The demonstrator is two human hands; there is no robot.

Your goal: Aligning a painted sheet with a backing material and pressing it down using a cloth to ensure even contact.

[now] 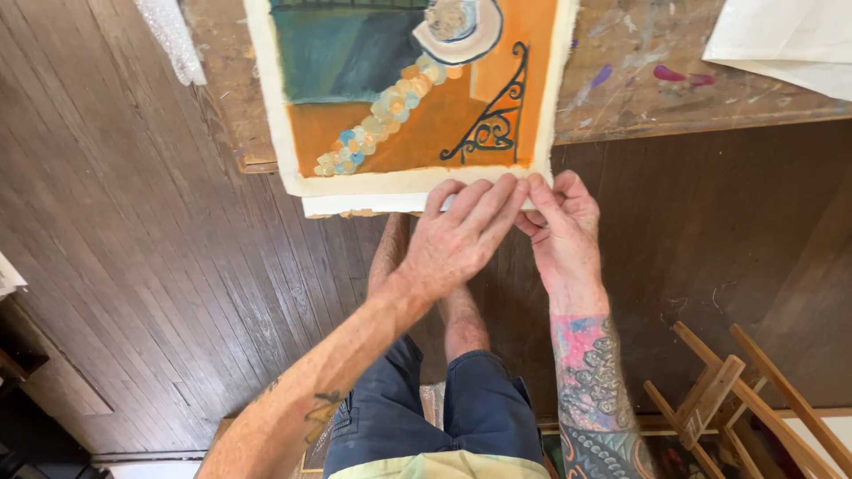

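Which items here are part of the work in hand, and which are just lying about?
In hand:
- left hand and right hand, both at the lower edge of the painted canvas
- paint-stained table under it

Lying about:
- white sheets, top right
- wooden easel, lower right
- bubble wrap, top left
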